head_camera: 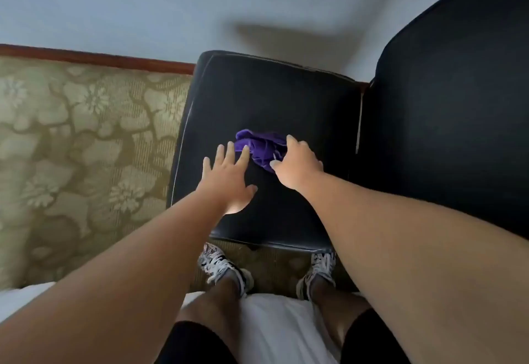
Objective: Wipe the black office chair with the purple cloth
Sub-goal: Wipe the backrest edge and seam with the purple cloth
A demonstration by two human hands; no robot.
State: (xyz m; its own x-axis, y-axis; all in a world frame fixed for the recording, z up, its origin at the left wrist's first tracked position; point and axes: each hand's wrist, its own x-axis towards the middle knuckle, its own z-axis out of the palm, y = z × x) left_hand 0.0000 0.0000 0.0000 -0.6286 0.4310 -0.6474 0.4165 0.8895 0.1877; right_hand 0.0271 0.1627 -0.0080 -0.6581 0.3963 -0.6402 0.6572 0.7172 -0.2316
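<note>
- Carpet (pixel 71 148), olive with a pale flower pattern, lies left of the seat (pixel 272 97) and runs to a red-brown baseboard (pixel 94 58) under a pale wall (pixel 143 5).
- The black chair (pixel 292 220) stands against that wall, its seat facing up in the middle of the view.
- The left grip (pixel 229 183) lies flat on the seat's left half, fingers straight and spread, holding nothing. Its fingertips (pixel 244 151) reach the cloth's left edge.
- The purple cloth (pixel 262 146) sits bunched near the middle of the seat, between the two grips.
- The right grip (pixel 297 166) rests on the cloth's right side, fingers curled over the folds and thumb at the near edge, clamped on the cloth.
- The chair's back (pixel 443 105) rises right of the seat, with a narrow gap between them.
- Below the seat's near edge, two black-and-white shoes (pixel 220 266) stand on the carpet, one toward each front corner.
- A white shirt (pixel 274 326) shows lowest, between the forearms.
</note>
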